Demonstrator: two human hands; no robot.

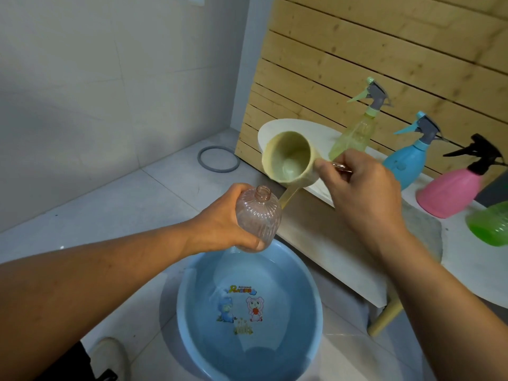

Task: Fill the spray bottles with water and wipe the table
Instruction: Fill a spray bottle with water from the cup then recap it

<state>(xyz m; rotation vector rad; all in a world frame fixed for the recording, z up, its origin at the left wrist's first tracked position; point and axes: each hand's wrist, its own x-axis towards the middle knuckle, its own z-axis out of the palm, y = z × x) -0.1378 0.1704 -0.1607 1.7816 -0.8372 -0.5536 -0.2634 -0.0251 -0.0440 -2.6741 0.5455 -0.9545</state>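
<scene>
My left hand (220, 226) grips a clear pinkish ribbed bottle (257, 221), uncapped and tilted, above the blue basin (316, 312) of water on the floor. My right hand (362, 193) holds a beige water scoop (286, 160) by its side, its mouth turned towards me and its handle pointing down behind the bottle. A small clear pink piece (341, 167) shows between that hand's fingers. On the white table (467, 259) stand a yellow-green spray bottle (354, 136), a blue one (409, 160) and a pink one (453, 191) with a black head.
A green bottle (492, 226) sits at the table's right edge. A wooden slat panel (384, 50) backs the table. A grey ring (218, 158) lies on the tiled floor by the wall. My shoe (110, 356) is beside the basin.
</scene>
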